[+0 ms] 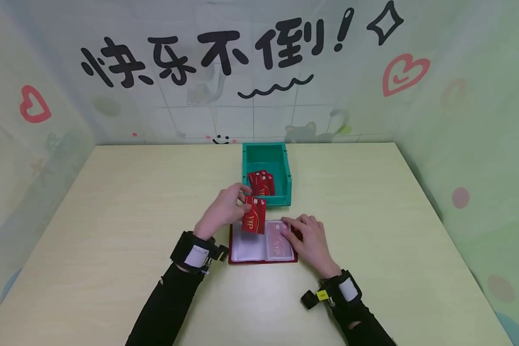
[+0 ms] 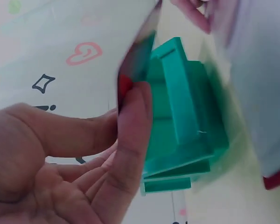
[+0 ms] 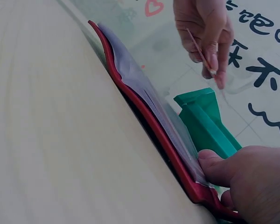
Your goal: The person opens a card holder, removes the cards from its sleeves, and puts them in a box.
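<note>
My left hand (image 1: 228,205) pinches a red VIP card (image 1: 254,216) between thumb and fingers, holding it upright just above the open red card holder (image 1: 262,247). That card shows edge-on in the left wrist view (image 2: 136,65) and in the right wrist view (image 3: 199,49). My right hand (image 1: 304,233) rests flat on the holder's right page, over a card in a clear sleeve (image 1: 278,245); its thumb (image 3: 219,165) presses the holder's edge (image 3: 144,114). Behind stands a green bin (image 1: 285,156) with more red cards (image 1: 261,183) inside.
The pale tabletop (image 1: 112,216) stretches wide on both sides of the holder. A decorated wall (image 1: 251,72) closes the back, with side walls at left and right. The green bin (image 2: 182,116) sits just beyond the holder's far edge.
</note>
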{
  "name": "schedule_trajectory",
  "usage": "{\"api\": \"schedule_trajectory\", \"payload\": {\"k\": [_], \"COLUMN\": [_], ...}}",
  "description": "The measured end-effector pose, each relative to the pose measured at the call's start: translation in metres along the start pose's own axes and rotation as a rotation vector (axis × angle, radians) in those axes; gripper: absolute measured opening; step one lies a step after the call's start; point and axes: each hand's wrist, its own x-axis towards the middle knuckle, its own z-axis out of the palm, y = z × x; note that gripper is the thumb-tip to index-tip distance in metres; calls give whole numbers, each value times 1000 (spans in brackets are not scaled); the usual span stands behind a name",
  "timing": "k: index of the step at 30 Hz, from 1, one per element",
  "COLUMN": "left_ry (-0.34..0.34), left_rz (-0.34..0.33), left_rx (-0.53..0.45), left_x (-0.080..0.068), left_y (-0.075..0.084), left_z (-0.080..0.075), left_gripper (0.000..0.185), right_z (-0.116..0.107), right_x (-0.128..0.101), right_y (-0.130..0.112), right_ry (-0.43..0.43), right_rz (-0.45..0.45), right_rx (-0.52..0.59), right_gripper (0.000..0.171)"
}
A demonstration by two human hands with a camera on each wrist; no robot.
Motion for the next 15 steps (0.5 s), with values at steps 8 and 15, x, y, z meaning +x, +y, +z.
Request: {"api": "schedule_trajectory", "payload": {"k": [8,15], "left_ry": [111,164], "left_rz": [143,115], "left_rx": [40,235], "left_x": [39,75], "left_y": [24,33], "left_z": [-3,4], "left_gripper": [46,49], "right_z": [0,1], "right_x": [0,0], "right_y": [-1,-1], "right_ry": [-4,1], "right_rz": [-4,-15], "right_rx": [9,4], "right_gripper": [38,38]}}
